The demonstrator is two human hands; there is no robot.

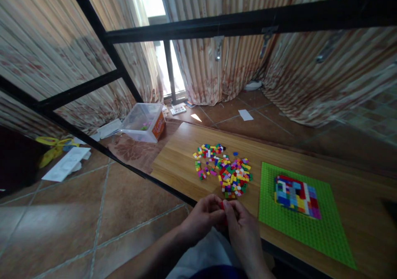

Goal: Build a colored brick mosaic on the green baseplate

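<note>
My left hand (205, 216) and my right hand (242, 225) meet at the near edge of the table, fingers closed together around a small red toy brick (222, 205). Most of that brick is hidden by my fingertips. Just beyond my hands lies a loose pile of small coloured toy bricks (234, 175), spread out toward the far side. To the right of them is a green baseplate (331, 242). A low block built of many coloured bricks (296, 196) sits on its upper part.
A wooden table (176, 155) holds these things. A black metal frame (192, 30) crosses above and along the left. On the floor stand a clear plastic box (141, 124) with an orange label and, further left, white flat pieces (65, 163). Striped curtains (201, 64) hang behind.
</note>
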